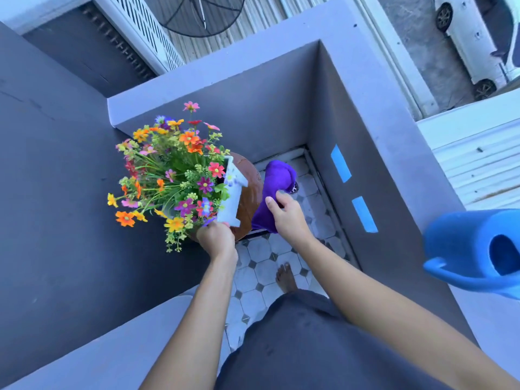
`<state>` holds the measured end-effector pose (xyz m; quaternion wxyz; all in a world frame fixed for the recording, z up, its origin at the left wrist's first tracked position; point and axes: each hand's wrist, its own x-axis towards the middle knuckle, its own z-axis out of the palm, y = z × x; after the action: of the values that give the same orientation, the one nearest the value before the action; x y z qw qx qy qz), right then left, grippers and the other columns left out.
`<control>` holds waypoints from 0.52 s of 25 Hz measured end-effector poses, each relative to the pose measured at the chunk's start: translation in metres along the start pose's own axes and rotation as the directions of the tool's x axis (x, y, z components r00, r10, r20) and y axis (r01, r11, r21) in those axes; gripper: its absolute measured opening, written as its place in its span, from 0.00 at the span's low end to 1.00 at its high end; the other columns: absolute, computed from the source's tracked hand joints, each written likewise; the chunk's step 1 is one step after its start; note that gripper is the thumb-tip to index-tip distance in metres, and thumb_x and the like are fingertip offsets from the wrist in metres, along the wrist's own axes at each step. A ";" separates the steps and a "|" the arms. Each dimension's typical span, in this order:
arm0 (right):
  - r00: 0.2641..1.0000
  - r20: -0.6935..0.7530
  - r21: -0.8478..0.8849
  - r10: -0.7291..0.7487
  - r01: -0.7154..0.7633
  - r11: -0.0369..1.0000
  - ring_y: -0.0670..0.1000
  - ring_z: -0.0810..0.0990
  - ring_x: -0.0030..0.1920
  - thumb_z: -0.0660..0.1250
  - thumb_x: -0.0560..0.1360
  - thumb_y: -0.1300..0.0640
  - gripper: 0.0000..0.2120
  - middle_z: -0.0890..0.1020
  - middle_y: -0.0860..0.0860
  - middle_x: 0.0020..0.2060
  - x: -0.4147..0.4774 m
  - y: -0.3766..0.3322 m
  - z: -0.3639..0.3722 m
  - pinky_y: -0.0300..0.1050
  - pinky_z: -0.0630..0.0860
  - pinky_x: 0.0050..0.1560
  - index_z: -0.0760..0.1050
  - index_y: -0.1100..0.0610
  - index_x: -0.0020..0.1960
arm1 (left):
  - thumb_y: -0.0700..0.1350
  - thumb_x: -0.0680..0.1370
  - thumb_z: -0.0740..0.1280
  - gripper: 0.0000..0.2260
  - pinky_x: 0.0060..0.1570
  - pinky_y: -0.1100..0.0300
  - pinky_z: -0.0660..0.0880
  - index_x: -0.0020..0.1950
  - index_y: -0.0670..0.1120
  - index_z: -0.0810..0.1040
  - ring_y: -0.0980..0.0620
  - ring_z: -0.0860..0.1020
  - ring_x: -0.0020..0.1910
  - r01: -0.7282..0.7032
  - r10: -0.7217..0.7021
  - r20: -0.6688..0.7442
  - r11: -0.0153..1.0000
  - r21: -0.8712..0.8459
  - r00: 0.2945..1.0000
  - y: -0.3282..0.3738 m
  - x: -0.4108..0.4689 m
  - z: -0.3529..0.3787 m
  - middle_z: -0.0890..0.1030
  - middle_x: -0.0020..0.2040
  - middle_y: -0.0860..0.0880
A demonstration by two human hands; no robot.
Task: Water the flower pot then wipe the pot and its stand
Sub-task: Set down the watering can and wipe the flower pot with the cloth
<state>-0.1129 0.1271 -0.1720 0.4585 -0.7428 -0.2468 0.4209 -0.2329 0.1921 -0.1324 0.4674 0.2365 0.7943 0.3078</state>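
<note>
- Balcony wall [351, 114]: wraps the corner ahead of and to the right of both my hands. Not part of the job.
- Watering can [475, 249]: blue, parked on the wall ledge well off to the right of my right hand, nobody holding it. I read that as watering finished, though I can't see any soil to confirm it's wet.
- Flowers [168, 173]: big bright bunch spreading out above and left of my left hand, hiding most of the pot.
- Stand [249, 190]: brown round top, showing between my two hands, pot sitting on it. Legs hidden.
- Purple cloth [274, 192]: bunched up, hanging just past the stand's right edge. Touching the stand or not, can't tell.
- Flower pot [232, 192]: white with painted flowers, directly above my left hand.
- Right hand [288, 215]: grip closed on the purple cloth, fingers pinched into the fold.
- Left hand [215, 237]: grip closed on the pot's near edge, steadying it.
- Status: wiping stage, probably early. Pot sides and stand top both look left to do.
</note>
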 end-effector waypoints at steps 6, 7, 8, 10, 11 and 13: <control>0.974 -0.216 0.007 -0.072 0.076 0.997 0.51 0.74 0.52 0.68 0.79 0.60 0.09 0.78 0.55 0.54 0.018 -0.041 0.016 0.42 0.69 0.54 0.79 0.63 0.57 | 0.35 0.74 0.55 0.06 0.23 0.66 0.57 0.46 0.40 0.70 0.54 0.65 0.22 -0.128 0.108 0.224 0.989 0.076 0.968 0.038 -0.032 -0.041 0.69 0.30 0.46; 0.962 -0.267 0.019 -0.063 0.071 0.997 0.52 0.76 0.55 0.68 0.79 0.60 0.13 0.79 0.57 0.58 0.019 -0.047 0.017 0.41 0.69 0.57 0.78 0.64 0.62 | 0.36 0.75 0.56 0.06 0.22 0.68 0.57 0.50 0.42 0.69 0.56 0.64 0.20 -0.132 0.108 0.259 0.988 0.078 0.960 0.046 -0.033 -0.045 0.69 0.30 0.47; 0.952 -0.301 0.027 -0.061 0.072 0.997 0.54 0.77 0.57 0.68 0.79 0.59 0.16 0.79 0.57 0.60 0.017 -0.055 0.018 0.41 0.69 0.59 0.76 0.65 0.65 | 0.36 0.77 0.55 0.06 0.21 0.68 0.56 0.50 0.43 0.69 0.57 0.64 0.19 -0.143 0.112 0.293 0.986 0.088 0.950 0.055 -0.035 -0.049 0.68 0.31 0.47; 0.948 -0.313 0.068 -0.058 0.083 0.994 0.55 0.78 0.57 0.69 0.78 0.57 0.19 0.81 0.56 0.59 0.008 -0.064 0.024 0.44 0.72 0.59 0.74 0.62 0.67 | 0.37 0.79 0.54 0.05 0.21 0.68 0.55 0.47 0.44 0.69 0.58 0.62 0.17 -0.163 0.119 0.339 0.981 0.103 0.933 0.068 -0.040 -0.051 0.66 0.31 0.46; 0.950 -0.297 0.095 -0.101 0.134 0.986 0.55 0.79 0.54 0.70 0.78 0.57 0.18 0.82 0.55 0.56 -0.001 -0.067 0.029 0.46 0.74 0.57 0.74 0.60 0.66 | 0.37 0.80 0.55 0.06 0.22 0.68 0.54 0.45 0.44 0.68 0.58 0.61 0.16 -0.171 0.127 0.351 0.980 0.098 0.928 0.074 -0.044 -0.052 0.66 0.30 0.46; 0.942 -0.236 0.129 -0.239 0.274 0.953 0.53 0.79 0.49 0.70 0.76 0.57 0.13 0.82 0.52 0.50 -0.025 -0.076 0.041 0.46 0.76 0.52 0.74 0.57 0.60 | 0.38 0.80 0.55 0.09 0.21 0.68 0.55 0.42 0.45 0.68 0.59 0.62 0.16 -0.184 0.149 0.354 0.981 0.067 0.923 0.084 -0.051 -0.055 0.66 0.29 0.46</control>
<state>-0.1592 0.1627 -0.1037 0.5919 -0.7064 -0.2555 0.2920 -0.2513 0.2022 -0.0222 0.5601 0.3765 0.6905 0.2603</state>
